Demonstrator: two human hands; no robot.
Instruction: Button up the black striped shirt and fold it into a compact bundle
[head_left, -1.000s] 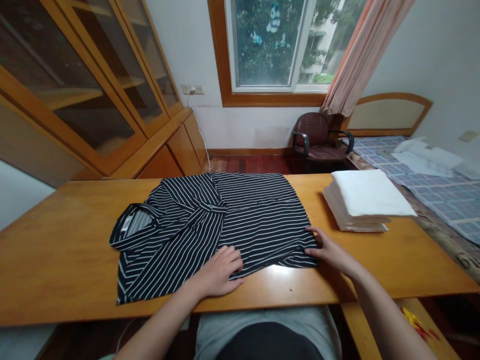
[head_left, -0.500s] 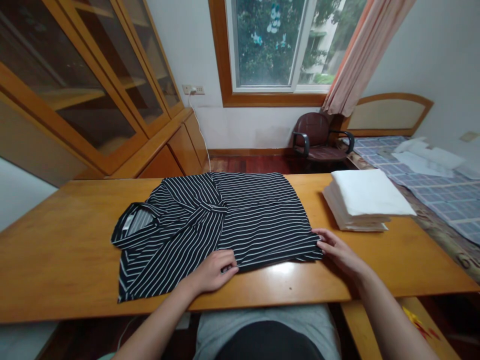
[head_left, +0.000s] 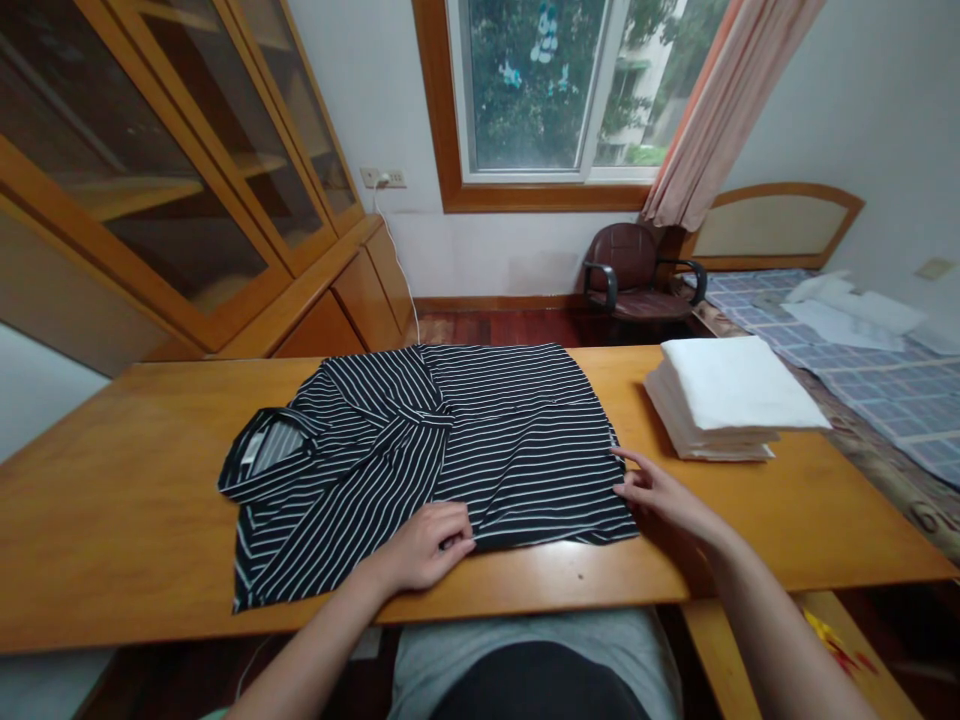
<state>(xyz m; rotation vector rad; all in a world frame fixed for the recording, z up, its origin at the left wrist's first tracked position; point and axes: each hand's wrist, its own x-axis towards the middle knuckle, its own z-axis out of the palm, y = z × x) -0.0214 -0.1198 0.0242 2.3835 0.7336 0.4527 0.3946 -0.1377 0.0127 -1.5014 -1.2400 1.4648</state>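
A black shirt (head_left: 517, 440) with white stripes lies spread on the wooden table, its collar to the left and its hem to the right. At the shirt's near edge, my left hand (head_left: 431, 545) has its fingers curled closed on the fabric. My right hand (head_left: 664, 495) is at the hem, index finger stretched out and thumb side apart from it, the fingertips touching the cloth or just beside it. The near hem corner lies flat below that hand.
A stack of folded white cloths or sheets (head_left: 739, 395) sits at the table's right side. Bare wooden table (head_left: 112, 510) shows to the left. Beyond are a glass-door cabinet (head_left: 300, 210), a brown armchair (head_left: 626, 265) and a bed (head_left: 877, 370).
The near hem corner has spread toward me and now lies flatter. My right hand has let go of it, its index finger reaching up along the hem. My left hand stays put.
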